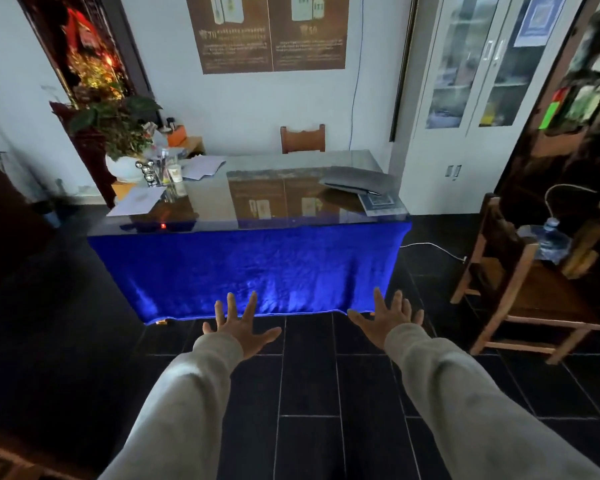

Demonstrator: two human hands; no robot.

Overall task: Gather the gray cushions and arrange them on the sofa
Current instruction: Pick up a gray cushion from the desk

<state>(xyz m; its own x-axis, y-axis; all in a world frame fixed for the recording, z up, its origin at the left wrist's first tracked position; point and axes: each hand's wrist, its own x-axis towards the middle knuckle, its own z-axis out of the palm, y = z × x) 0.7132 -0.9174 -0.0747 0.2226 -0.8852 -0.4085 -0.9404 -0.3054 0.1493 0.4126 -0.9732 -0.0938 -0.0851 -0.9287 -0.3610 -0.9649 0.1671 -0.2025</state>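
Observation:
Both my arms in light grey sleeves reach forward over the dark tiled floor. My left hand has its fingers spread and holds nothing. My right hand is spread the same way, also with nothing in it. A flat gray cushion lies on the far right part of the glass-topped table, well beyond both hands. No sofa shows clearly in this view.
A blue cloth hangs down the table's front. Papers, a potted plant and small items crowd its left end. Behind the table stands a wooden chair; a wooden bench with a water bottle is at right. A white glass cabinet stands back right.

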